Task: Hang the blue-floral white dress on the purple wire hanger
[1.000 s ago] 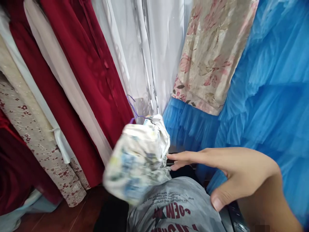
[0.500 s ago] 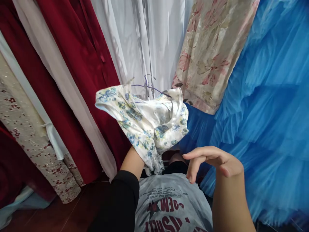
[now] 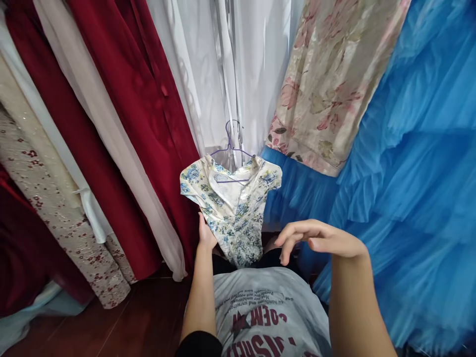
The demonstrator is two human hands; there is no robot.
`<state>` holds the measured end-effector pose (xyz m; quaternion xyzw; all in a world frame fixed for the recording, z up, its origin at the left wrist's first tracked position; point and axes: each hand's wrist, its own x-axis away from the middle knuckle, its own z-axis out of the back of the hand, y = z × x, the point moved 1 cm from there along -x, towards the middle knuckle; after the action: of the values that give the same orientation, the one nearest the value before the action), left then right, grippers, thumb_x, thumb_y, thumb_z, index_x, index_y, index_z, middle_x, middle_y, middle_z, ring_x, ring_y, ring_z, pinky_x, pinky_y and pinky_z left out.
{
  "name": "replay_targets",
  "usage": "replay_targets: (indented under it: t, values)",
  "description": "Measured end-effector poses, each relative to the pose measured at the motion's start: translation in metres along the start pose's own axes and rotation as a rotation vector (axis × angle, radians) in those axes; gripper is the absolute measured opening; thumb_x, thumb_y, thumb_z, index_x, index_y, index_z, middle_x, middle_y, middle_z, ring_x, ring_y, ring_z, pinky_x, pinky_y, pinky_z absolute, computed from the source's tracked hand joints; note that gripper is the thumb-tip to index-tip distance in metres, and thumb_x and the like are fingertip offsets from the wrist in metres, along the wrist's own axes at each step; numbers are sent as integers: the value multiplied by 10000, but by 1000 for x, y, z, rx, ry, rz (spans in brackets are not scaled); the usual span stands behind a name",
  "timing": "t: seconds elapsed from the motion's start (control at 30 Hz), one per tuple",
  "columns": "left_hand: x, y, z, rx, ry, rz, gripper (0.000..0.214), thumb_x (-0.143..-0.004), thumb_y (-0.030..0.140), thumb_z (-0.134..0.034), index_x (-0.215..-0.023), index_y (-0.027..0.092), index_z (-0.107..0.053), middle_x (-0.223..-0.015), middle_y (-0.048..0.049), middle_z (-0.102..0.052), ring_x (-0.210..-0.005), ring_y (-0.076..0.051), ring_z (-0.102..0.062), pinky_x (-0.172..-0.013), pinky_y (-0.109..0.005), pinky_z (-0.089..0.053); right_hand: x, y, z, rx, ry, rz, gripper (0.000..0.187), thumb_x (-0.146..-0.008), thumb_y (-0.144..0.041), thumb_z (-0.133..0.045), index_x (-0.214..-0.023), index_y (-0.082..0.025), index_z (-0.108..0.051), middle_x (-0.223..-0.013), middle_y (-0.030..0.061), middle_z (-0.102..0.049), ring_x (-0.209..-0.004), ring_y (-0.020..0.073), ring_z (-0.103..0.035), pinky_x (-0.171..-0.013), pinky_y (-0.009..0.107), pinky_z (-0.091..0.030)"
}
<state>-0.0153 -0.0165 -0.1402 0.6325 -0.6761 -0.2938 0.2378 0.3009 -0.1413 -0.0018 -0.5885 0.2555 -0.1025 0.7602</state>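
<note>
The left hand is closed on the lower left edge of the small floral dress, fingers tucked out of sight behind the cloth, thumb side facing us. The dress is up in the air at mid-frame, facing the camera, shoulders spread on a purple wire hanger whose hook stands upright against the white sheer gown behind it. Over to the right hand: it's empty, palm down, fingers loosely spread and drooping. It hovers just beside the dress hem, not touching it. Below both arms sits the person's grey T-shirt with red lettering. Around them, a wall of hanging clothes: deep red gowns to the left, a beige rose-print dress upper right, a blue tulle skirt filling the right side. Dark wooden floor shows at lower left.
</note>
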Motion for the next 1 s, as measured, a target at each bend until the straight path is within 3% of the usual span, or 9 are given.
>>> replay_targets:
  t: [0.07, 0.13, 0.2, 0.23, 0.3, 0.4, 0.7, 1.0]
  values:
    - [0, 0, 0, -159, 65, -45, 690, -825, 717, -629, -1263, 184, -665, -1355, -137, -668, -1352, -339, -553, -1149, -517, -416, -20, 15, 4, 61, 82, -142, 503, -991, -581, -538, -1184, -133, -660, -932, 127, -779, -850, 223, -722, -749, 319, -528]
    - [-2, -6, -8, -300, 92, -72, 602, -709, 514, -830, -1201, 192, -698, -1284, -117, -717, -1328, -336, -581, -1154, -482, -419, -45, 38, 10, 206, 267, -354, 400, -975, -549, -571, -1046, -162, -645, -758, 55, -728, -687, 187, -659, -629, 285, -480]
    - [-4, -18, -20, -347, 70, -59, 558, -608, 272, -901, -1131, 193, -724, -1209, -100, -752, -1263, -330, -631, -1135, -470, -437, -69, 65, 18, 458, 554, -509, 291, -915, -457, -681, -926, -174, -617, -643, 17, -667, -640, 187, -611, -616, 287, -434]
    - [-5, -23, -26, -366, 56, -49, 529, -594, 219, -893, -1098, 194, -734, -1167, -92, -765, -1218, -325, -659, -1115, -471, -455, -79, 77, 22, 542, 651, -535, 249, -902, -401, -697, -855, -179, -596, -626, 17, -655, -645, 190, -602, -622, 290, -418]
    - [-4, -32, -33, -398, 36, -29, 451, -607, 205, -861, -1043, 192, -749, -1103, -83, -781, -1145, -314, -695, -1073, -473, -483, -93, 98, 26, 581, 712, -527, 262, -944, -337, -621, -739, -198, -534, -621, 22, -638, -637, 177, -575, -625, 289, -390]
    - [-1, -35, -35, -434, 18, -9, 422, -612, 208, -832, -1027, 193, -759, -1095, -81, -783, -1117, -300, -704, -1046, -459, -498, -97, 112, 29, 577, 742, -485, 303, -960, -296, -558, -678, -211, -488, -613, 13, -617, -617, 159, -533, -614, 281, -355]
    - [3, -25, -38, -508, -11, 28, 429, -589, 238, -851, -1007, 192, -769, -1079, -75, -790, -1090, -302, -709, -1067, -470, -476, -83, 119, 28, 440, 687, -426, 337, -917, -306, -552, -601, -189, -542, -519, 5, -609, -497, 115, -420, -547, 263, -310]
    - [8, -35, -48, -598, -31, -25, 432, -620, 261, -841, -1033, 162, -762, -1117, -123, -778, -1085, -329, -715, -998, -483, -526, -76, 127, 29, 162, 759, -424, 294, -810, -328, -507, -556, -233, -393, -437, -58, -381, -418, 79, -281, -443, 241, -209]
